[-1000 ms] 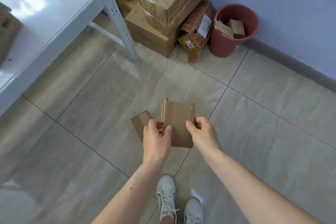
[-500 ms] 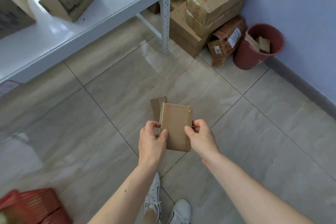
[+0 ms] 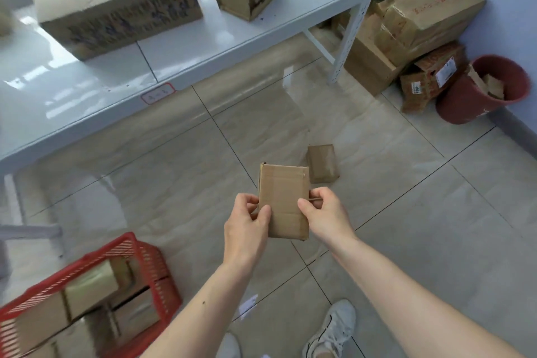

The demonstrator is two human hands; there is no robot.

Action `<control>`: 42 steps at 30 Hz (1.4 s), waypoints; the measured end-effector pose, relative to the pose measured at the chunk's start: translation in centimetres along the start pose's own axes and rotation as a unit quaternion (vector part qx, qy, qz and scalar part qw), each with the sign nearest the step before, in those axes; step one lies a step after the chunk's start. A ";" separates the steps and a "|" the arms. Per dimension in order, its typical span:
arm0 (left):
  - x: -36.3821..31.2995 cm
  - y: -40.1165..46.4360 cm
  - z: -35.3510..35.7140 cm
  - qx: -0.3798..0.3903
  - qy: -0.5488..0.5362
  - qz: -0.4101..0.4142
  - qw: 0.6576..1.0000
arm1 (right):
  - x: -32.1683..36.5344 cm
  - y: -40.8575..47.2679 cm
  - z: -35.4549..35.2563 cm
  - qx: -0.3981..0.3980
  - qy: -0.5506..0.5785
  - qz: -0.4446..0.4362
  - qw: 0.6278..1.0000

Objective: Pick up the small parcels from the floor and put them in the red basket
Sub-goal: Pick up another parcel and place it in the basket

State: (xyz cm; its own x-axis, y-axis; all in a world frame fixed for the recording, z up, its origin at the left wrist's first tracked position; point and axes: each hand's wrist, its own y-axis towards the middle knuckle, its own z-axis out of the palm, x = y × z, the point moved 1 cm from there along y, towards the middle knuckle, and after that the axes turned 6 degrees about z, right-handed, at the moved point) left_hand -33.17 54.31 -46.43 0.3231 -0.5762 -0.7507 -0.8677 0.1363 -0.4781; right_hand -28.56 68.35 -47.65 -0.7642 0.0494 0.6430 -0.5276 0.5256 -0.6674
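The left hand (image 3: 247,221) and right hand (image 3: 325,212) pinch the small parcel (image 3: 283,200) by its side edges; it looks light and stiff.

A parcel storeroom or small warehouse is shown: taped cardboard boxes (image 3: 412,29) are piled on the tiled floor at the far right, and more cartons (image 3: 116,0) are kept on a white metal shelf (image 3: 203,55).

one head-worn camera looks forward and steeply down from standing height, close over the person's forearms, toward the tiled floor (image 3: 406,212).
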 end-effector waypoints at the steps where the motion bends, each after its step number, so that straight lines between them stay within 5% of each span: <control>1: 0.9 -0.3 -1.6 -0.003 0.005 0.004 1.000 | 0.1 -1.1 1.5 -0.001 0.003 -0.001 1.000; 10: 9.4 -3.4 -13.1 -0.035 -0.013 -0.014 0.999 | -0.6 -8.9 13.4 0.029 -0.017 -0.003 0.999; 28: 29.1 -14.8 -24.4 -0.143 -0.122 -0.105 0.977 | -9.0 -21.5 30.9 0.153 -0.168 -0.069 0.972; 42: 41.5 -11.8 -34.1 -0.145 -0.088 -0.141 0.975 | -11.1 -23.7 46.8 0.150 -0.203 -0.044 0.967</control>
State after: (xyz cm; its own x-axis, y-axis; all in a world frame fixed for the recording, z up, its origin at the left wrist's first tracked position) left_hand -22.43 1.26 -56.41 0.6017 -0.4076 -0.6869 -0.7974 -0.2565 -0.5463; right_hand -24.90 15.64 -56.56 -0.7616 -0.3533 0.5433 -0.6350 0.2395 -0.7344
